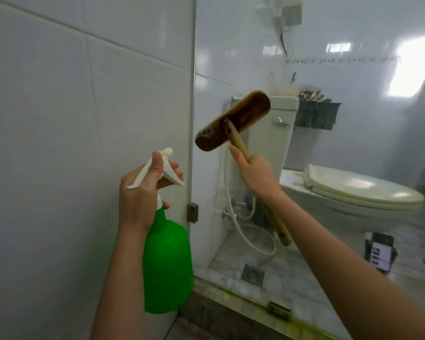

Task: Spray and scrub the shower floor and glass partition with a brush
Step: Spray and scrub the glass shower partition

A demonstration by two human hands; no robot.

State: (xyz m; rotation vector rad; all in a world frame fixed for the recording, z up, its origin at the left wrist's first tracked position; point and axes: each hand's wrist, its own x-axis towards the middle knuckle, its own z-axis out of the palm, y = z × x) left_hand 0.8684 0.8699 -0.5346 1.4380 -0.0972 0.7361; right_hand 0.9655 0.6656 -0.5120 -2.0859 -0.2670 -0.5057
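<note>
My left hand (140,192) grips the white trigger head of a green spray bottle (167,263), held upright beside the tiled wall, nozzle toward the glass. My right hand (255,175) is closed around the wooden handle of a scrub brush (233,123). The brown brush head is raised and pressed flat against the glass partition (329,148), tilted diagonally. The handle's lower end sticks out below my wrist. The glass looks hazy and streaked.
A white tiled wall (71,143) fills the left. Behind the glass are a toilet (358,190), a cistern, a hose (243,231), a floor drain (253,274) and a phone (380,251) propped on the floor. Metal brackets (193,212) fix the glass at the wall and the sill.
</note>
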